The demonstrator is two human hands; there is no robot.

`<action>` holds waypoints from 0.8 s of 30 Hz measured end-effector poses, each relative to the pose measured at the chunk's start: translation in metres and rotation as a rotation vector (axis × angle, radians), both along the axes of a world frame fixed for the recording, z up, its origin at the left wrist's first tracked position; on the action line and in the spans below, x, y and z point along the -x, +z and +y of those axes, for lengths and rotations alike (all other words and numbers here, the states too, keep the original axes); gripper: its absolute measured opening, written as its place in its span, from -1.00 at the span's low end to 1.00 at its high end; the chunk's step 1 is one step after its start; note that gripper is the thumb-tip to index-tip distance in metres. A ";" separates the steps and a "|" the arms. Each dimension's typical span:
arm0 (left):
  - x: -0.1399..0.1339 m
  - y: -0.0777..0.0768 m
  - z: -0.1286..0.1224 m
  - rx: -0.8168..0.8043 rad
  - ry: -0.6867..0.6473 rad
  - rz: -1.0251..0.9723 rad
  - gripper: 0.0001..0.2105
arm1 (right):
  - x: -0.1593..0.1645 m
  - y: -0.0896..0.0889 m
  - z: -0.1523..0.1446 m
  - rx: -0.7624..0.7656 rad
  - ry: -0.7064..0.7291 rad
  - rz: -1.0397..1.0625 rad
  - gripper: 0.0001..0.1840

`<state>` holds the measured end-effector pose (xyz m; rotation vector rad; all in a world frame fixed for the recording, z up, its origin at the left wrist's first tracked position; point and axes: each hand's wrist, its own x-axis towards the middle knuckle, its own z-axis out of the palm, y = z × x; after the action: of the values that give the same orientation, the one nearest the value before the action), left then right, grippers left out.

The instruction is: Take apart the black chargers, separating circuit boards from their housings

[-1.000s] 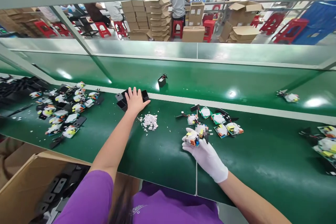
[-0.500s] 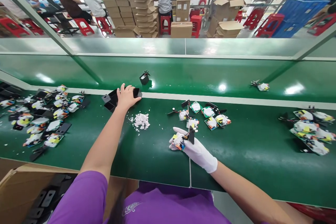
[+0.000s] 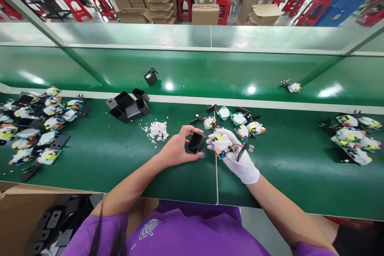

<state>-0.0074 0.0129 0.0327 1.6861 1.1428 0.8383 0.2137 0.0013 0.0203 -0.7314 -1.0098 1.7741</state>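
Note:
My bare left hand [image 3: 179, 146] grips a black plastic housing [image 3: 195, 143] between thumb and fingers, its hollow end facing me. Just right of it, my white-gloved right hand [image 3: 240, 165] holds a circuit board [image 3: 222, 144] carrying white filler, yellow tape and small components. Wires lead from that board to a black end plate with plug prongs [image 3: 243, 151]. The housing and the board are close together but apart. More black housings [image 3: 132, 110] lie in a cluster at the back left. Beyond my right hand sits a group of similar boards [image 3: 239, 119].
White crumbs [image 3: 158, 131] form a small pile left of centre. Many boards [image 3: 48, 122] lie at the far left, several more [image 3: 354, 144] at the far right. One housing with wires [image 3: 151, 77] stands past the white ledge [image 3: 186, 100]. A cardboard box [image 3: 24, 212] with black parts is below left.
My left hand has come from the housing cluster to the middle, bringing one black housing. My right hand has moved slightly right and turned the board, so its plate now points right.

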 end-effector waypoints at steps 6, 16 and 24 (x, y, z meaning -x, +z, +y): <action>-0.004 -0.011 -0.005 0.020 0.029 0.007 -0.46 | -0.006 0.004 0.003 -0.075 -0.011 -0.114 -0.37; 0.005 -0.018 -0.013 0.190 -0.288 -0.324 -0.40 | -0.007 -0.005 0.002 -0.333 -0.072 -0.332 -0.48; 0.007 -0.023 -0.010 0.171 -0.342 -0.446 -0.37 | -0.008 0.000 0.003 -0.334 -0.062 -0.427 -0.46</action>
<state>-0.0144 0.0029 0.0102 1.4062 0.5833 0.8175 0.2220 0.0046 0.0204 -0.9344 -1.5063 1.3724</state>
